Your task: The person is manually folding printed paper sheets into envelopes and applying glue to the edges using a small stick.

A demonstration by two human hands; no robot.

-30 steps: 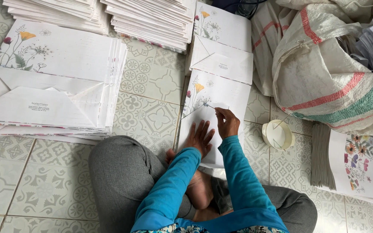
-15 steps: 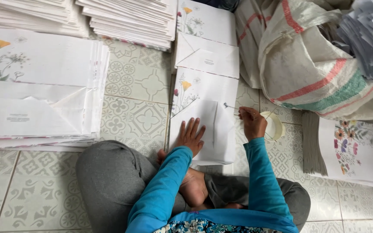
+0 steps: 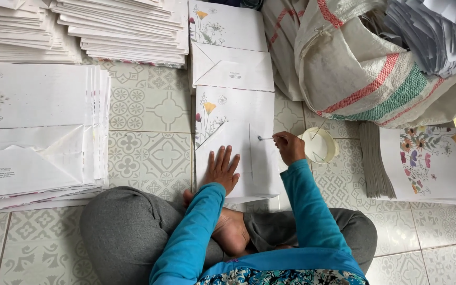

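The person sits cross-legged on a patterned tile floor [image 3: 154, 113], and everything here is placed against the white unfolded envelope [image 3: 236, 142] lying straight ahead of the knees. The left hand [image 3: 220, 169] lies flat on the near left part of that envelope with its fingers spread, its grip released and pressing the paper down without closing on anything. The right hand [image 3: 289, 147] sits at the envelope's right edge, its grip clenched on a thin stick [image 3: 266, 138] whose far end points left and rests over the envelope's right half, near a fold line. Just to the right of the envelope, beside the right hand, stands a small round cream tub [image 3: 319, 145] with another thin stick leaning in it. Beyond the envelope, touching its far edge, lie more flower-printed envelopes [image 3: 230, 47] in a row running away from the person. To the envelope's left, across bare tile, is a thick pile of flat envelopes [image 3: 38, 132], and beyond that, farther off, two tall stacks of folded envelopes [image 3: 127, 26]. To the right and beyond the tub slumps a woven sack [image 3: 365, 68] with red and green stripes, holding grey paper pieces. Right of the tub lies a stack of sheets printed with coloured flowers [image 3: 428, 163], its grey edges facing the envelope
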